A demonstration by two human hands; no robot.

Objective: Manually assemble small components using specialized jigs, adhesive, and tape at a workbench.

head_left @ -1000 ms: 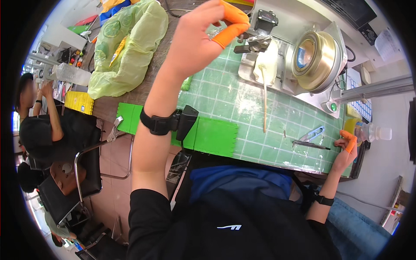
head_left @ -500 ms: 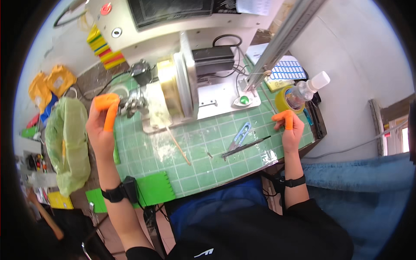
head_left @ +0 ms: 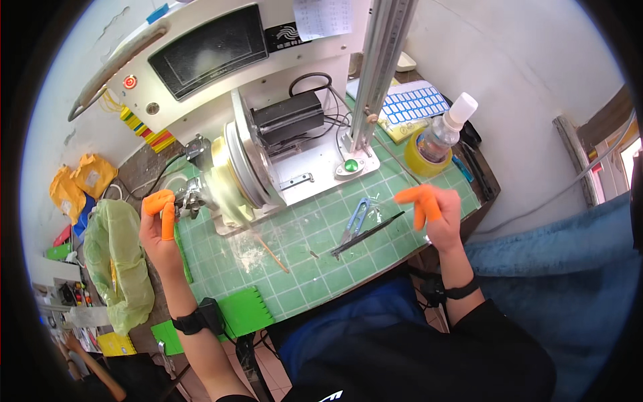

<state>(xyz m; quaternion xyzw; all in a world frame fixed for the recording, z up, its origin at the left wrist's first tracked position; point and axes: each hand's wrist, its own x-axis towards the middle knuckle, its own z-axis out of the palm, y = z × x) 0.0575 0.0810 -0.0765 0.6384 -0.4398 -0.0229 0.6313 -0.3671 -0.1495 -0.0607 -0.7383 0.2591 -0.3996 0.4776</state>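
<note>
At the left, the forearm slanted up and to the left, and the left hand (head_left: 158, 231) stayed beside the metal clamp (head_left: 192, 196), as it had half a second earlier; its orange-capped finger and thumb bent close together, though I could not tell whether they pinched anything fine. The clamp stood just left of the gold-rimmed drum (head_left: 224, 167), with a wooden stick (head_left: 273, 254) in front, untouched. Further right, the blue snips (head_left: 357, 218) and a thin dark tool (head_left: 368, 234) lay on the green mat (head_left: 315, 268). The right hand (head_left: 441, 216) had shifted from beside the yellow roll (head_left: 427, 167) toward that tool, leaving it nearest the tool's far end; wrist raised, it pointed leftward, finger and thumb spread, nothing visible between them.
</note>
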